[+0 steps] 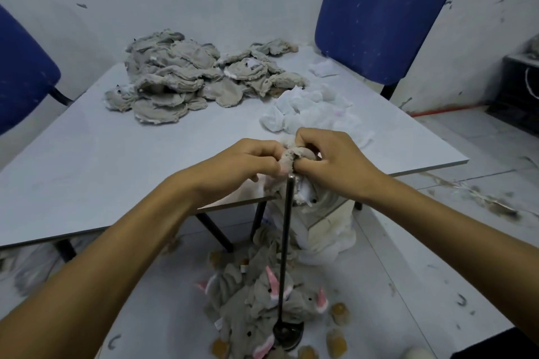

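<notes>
Both hands meet over the near corner of the grey table. My left hand and my right hand pinch a small grey fabric toy skin between them, bunched over the top of an upright dark metal rod. The rod stands on a round base on the floor. White lining of the skin hangs below my right hand. What lies inside the bunched fabric is hidden by my fingers.
A heap of grey fabric skins lies at the table's far side, with white fabric pieces to its right. Finished grey skins with pink ears lie on the floor around the rod. Two blue chairs flank the table.
</notes>
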A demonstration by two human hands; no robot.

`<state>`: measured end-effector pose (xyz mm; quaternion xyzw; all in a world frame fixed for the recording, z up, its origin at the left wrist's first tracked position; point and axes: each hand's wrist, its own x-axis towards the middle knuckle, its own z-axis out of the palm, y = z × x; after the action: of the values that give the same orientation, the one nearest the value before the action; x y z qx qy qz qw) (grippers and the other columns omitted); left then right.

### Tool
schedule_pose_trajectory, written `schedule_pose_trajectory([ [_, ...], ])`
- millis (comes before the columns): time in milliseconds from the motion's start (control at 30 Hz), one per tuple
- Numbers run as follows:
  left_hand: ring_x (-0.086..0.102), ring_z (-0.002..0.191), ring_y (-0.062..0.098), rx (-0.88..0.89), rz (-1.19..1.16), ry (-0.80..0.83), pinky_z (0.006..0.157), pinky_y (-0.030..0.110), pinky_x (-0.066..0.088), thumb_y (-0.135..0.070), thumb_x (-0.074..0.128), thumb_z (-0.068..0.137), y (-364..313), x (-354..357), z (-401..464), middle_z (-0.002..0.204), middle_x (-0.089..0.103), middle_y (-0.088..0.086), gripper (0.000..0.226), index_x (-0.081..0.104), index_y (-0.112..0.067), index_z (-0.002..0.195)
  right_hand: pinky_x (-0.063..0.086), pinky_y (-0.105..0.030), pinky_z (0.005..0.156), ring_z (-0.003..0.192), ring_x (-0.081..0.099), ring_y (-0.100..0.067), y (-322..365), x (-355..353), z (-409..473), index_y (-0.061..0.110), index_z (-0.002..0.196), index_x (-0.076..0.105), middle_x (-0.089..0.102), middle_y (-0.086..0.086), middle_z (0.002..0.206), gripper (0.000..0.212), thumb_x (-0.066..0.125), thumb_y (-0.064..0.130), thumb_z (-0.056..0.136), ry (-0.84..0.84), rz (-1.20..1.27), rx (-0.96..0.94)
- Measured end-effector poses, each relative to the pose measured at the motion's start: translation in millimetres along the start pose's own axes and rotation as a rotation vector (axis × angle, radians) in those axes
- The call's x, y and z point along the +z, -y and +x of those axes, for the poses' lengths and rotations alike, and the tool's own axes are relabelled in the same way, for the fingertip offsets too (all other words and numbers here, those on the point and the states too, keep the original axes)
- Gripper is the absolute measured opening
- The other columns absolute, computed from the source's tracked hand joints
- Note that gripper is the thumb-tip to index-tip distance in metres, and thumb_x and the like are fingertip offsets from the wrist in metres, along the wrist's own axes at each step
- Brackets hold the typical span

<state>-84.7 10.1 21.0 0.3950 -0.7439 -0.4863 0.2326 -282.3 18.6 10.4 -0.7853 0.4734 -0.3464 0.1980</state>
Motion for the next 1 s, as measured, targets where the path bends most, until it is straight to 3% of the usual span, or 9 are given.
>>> schedule_pose_trajectory([
  [100, 0.052, 0.064, 0.015, 0.107, 0.121, -0.138, 0.063, 0.035, 0.043, -0.015, 0.064, 0.075, -3, 3, -5, 0.068, 0.056, 0.003, 0.009, 0.057, -0.013, 0.079, 0.030, -0.023, 0.057, 0.065, 0.043, -0.010, 7, 4, -3, 0.024, 0.069, 0.044, 0.047, 0.007, 0.069, 0.031, 0.066, 0.008, 0.081, -0.047, -0.009, -0.115],
  [233, 0.035, 0.060, 0.011, 0.540, 0.730, -0.533, 0.053, 0.030, 0.033, -0.018, 0.061, 0.076, -12, 13, -15, 0.068, 0.040, -0.011, 0.013, 0.048, -0.016, 0.075, 0.040, -0.034, 0.059, 0.072, 0.044, -0.018, 11, -2, -11, 0.017, 0.085, 0.047, 0.045, 0.000, 0.091, 0.017, 0.063, 0.012, 0.081, -0.154, -0.134, -0.385],
  [300, 0.036, 0.059, 0.019, 0.703, 0.929, -0.655, 0.048, 0.036, 0.034, -0.009, 0.065, 0.079, -14, 21, -21, 0.070, 0.041, -0.003, 0.015, 0.052, -0.007, 0.072, 0.042, -0.040, 0.051, 0.070, 0.044, -0.021, 10, -3, -17, 0.007, 0.085, 0.053, 0.047, -0.009, 0.094, 0.012, 0.062, 0.013, 0.081, -0.236, -0.275, -0.521],
  [433, 0.042, 0.057, 0.026, 0.899, 1.078, -0.806, 0.044, 0.036, 0.030, -0.007, 0.068, 0.087, -7, 32, -29, 0.066, 0.049, 0.011, 0.023, 0.058, -0.004, 0.067, 0.035, -0.028, 0.053, 0.071, 0.040, -0.019, 4, -1, -28, 0.007, 0.089, 0.050, 0.048, -0.016, 0.091, 0.016, 0.064, 0.009, 0.080, -0.305, -0.339, -0.701],
  [500, 0.042, 0.058, 0.026, 0.926, 1.090, -0.769, 0.045, 0.036, 0.029, -0.009, 0.073, 0.086, 3, 36, -32, 0.066, 0.049, 0.010, 0.025, 0.058, -0.006, 0.066, 0.036, -0.030, 0.052, 0.069, 0.041, -0.022, -2, 2, -33, 0.010, 0.090, 0.047, 0.044, -0.012, 0.093, 0.016, 0.061, 0.013, 0.083, -0.234, -0.354, -0.714],
  [600, 0.045, 0.056, 0.029, 0.870, 1.098, -0.588, 0.043, 0.038, 0.033, -0.009, 0.068, 0.087, 34, 48, -39, 0.065, 0.051, 0.011, 0.023, 0.060, -0.006, 0.066, 0.047, -0.039, 0.052, 0.073, 0.050, -0.028, -22, 17, -48, 0.002, 0.091, 0.062, 0.054, -0.016, 0.095, 0.016, 0.061, 0.017, 0.085, 0.020, -0.402, -0.646],
  [700, 0.051, 0.061, 0.028, 0.728, 1.071, -0.369, 0.046, 0.040, 0.041, -0.009, 0.063, 0.083, 62, 58, -46, 0.074, 0.059, 0.010, 0.008, 0.066, -0.004, 0.078, 0.054, -0.045, 0.082, 0.108, 0.060, -0.031, -42, 37, -64, 0.002, 0.120, 0.064, 0.058, -0.017, 0.124, 0.032, 0.067, 0.014, 0.090, 0.246, -0.306, -0.505],
  [767, 0.053, 0.067, 0.027, 0.647, 1.043, -0.306, 0.051, 0.038, 0.043, -0.009, 0.061, 0.081, 68, 57, -47, 0.081, 0.061, 0.010, 0.009, 0.066, -0.003, 0.086, 0.050, -0.042, 0.091, 0.116, 0.057, -0.027, -47, 41, -67, 0.003, 0.128, 0.059, 0.054, -0.013, 0.132, 0.038, 0.065, 0.020, 0.095, 0.263, -0.205, -0.437],
  [1000, 0.046, 0.072, 0.021, 0.587, 0.980, -0.164, 0.051, 0.036, 0.044, -0.004, 0.068, 0.078, 50, 39, -54, 0.084, 0.054, 0.008, 0.015, 0.059, -0.004, 0.089, 0.049, -0.032, 0.071, 0.085, 0.055, -0.018, -37, 25, -66, 0.003, 0.105, 0.064, 0.061, -0.005, 0.098, 0.022, 0.066, 0.004, 0.083, 0.287, -0.245, -0.491],
])
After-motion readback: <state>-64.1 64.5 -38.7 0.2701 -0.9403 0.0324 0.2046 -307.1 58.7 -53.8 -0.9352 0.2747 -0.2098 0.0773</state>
